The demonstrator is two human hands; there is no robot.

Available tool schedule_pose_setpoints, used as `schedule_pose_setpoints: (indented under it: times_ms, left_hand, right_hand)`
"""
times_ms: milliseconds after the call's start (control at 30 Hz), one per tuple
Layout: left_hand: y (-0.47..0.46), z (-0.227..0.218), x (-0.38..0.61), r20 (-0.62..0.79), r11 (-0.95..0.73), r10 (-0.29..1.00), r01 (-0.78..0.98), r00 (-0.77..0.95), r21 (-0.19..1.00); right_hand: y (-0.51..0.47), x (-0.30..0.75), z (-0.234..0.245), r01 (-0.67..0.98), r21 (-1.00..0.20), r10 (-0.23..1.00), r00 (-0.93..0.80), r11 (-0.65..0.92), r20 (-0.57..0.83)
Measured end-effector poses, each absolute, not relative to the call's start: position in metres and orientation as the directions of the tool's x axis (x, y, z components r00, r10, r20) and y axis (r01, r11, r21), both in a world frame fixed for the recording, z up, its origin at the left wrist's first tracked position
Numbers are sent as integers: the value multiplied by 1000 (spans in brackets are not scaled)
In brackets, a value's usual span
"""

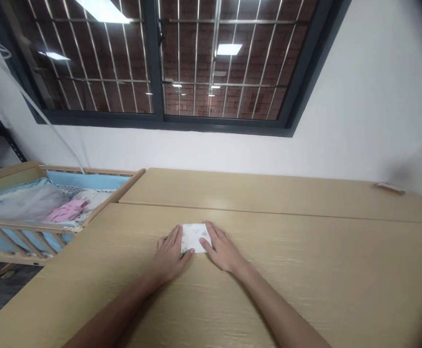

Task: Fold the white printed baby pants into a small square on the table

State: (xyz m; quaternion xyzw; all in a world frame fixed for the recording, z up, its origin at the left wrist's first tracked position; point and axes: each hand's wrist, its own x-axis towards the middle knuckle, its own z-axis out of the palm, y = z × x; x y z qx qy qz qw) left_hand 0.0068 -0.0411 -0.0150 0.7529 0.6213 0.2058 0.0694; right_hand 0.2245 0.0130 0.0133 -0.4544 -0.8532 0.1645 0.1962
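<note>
A small, flat rectangle of folded white cloth (195, 233) with a faint printed pattern lies on the wooden table. My left hand (170, 253) grips its left edge, fingers along the side and thumb at the front corner. At the opposite edge, my right hand (224, 247) has its fingers beside the cloth and its thumb pressed on top. The undersides of both hands are hidden.
The pale wooden table (305, 270) reaches back to the white wall, with a seam across it. A small flat object (390, 188) lies at the back right. On the left stands a wooden crib (29, 261) holding bedding and a pink cloth (67, 210). A barred window (156, 63) is above.
</note>
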Motion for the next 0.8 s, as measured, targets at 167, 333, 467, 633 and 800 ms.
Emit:
schedule_pose_setpoints:
  times_ms: [167,333,467,633,800]
  left_hand:
    - [-40,-17,5,225,-224,963,905,148,361]
    - [-40,-17,4,212,-212,968,898,137,385]
    - [-40,-17,4,232,-219,963,894,134,392]
    - [-39,-17,2,226,-226,964,887,143,402]
    - [-39,-15,2,225,-234,963,884,151,405]
  right_hand:
    - [16,226,9,657,-532,843,-467,534,268]
    - [27,230,-3,514,-732,894,-287,447,345]
    - [31,231,-5,480,-768,905,-256,423,339]
    - [30,230,1,507,-750,903,-291,425,315]
    - [27,231,5,549,-709,893,-337,443,297]
